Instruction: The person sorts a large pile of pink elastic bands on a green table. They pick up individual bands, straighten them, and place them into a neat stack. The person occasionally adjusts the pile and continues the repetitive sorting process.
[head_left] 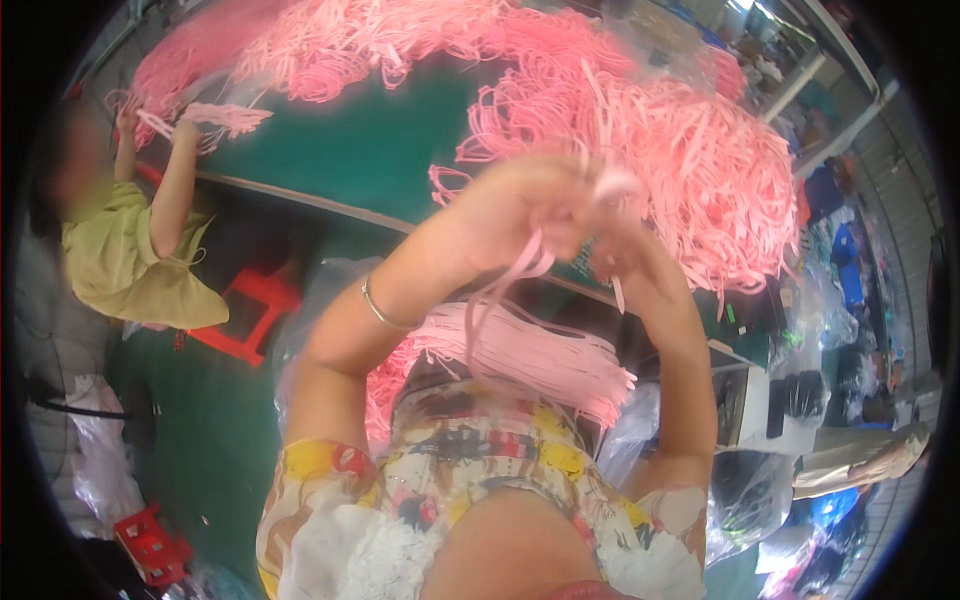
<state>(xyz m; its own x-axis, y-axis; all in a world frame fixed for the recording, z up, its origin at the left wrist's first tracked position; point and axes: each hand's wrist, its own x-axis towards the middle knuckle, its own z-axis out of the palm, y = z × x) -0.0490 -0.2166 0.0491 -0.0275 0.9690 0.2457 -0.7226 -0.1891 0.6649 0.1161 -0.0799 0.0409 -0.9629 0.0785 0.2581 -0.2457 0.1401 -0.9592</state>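
Both my hands are raised close together in front of the heap of pink straps, slightly smeared by motion. My left hand is closed on a pink strap, whose tail hangs down toward my lap. Beside it, my right hand has curled fingers, with a short strap end poking out below them. Some of the strap shows as a blurred loop above the hands. A neat bundle of pale pink straps lies across my lap, under my forearms.
A large tangled heap of pink straps covers much of the green table. At the left, a person in a yellow-green top handles pink straps near a red stool. Clear plastic bags sit at the right.
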